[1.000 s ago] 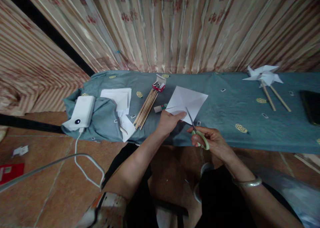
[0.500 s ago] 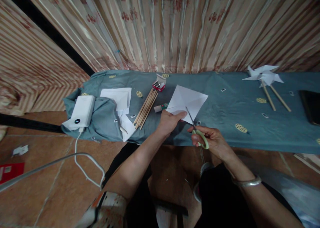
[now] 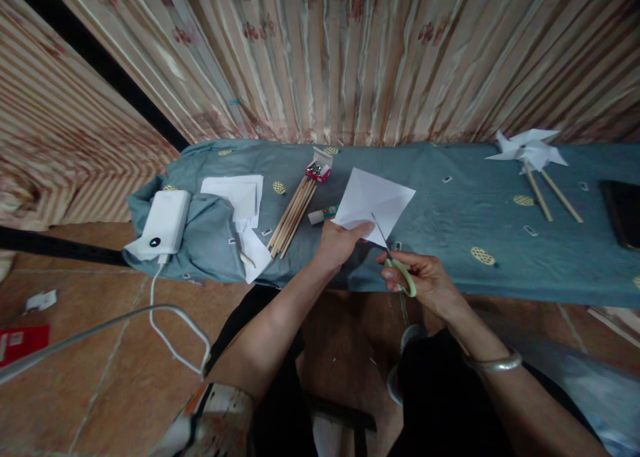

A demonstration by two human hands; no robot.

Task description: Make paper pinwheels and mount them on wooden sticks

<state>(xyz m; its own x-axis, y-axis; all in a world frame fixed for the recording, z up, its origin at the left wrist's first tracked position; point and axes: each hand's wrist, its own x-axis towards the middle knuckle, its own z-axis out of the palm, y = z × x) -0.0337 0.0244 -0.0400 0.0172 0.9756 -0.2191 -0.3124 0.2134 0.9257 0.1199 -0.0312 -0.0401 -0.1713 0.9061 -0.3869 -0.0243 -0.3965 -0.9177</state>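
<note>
My left hand (image 3: 337,245) pinches the near corner of a creased white paper square (image 3: 374,200), held just above the blue cloth of the table (image 3: 450,210). My right hand (image 3: 425,283) grips green-handled scissors (image 3: 395,260). Their thin blades reach into the paper's near edge along a diagonal crease. A metal bangle (image 3: 493,362) sits on my right wrist.
A bundle of wooden sticks (image 3: 293,215), a small red box of pins (image 3: 319,170), a glue stick (image 3: 321,215) and white paper sheets (image 3: 237,195) lie to the left. A white power bank (image 3: 164,222) with cable sits at the table's left end. A paper pinwheel (image 3: 530,151) and dark phone (image 3: 623,211) lie right.
The paper and both hands have lifted slightly. The scissor blades have moved a little further into the paper's edge.
</note>
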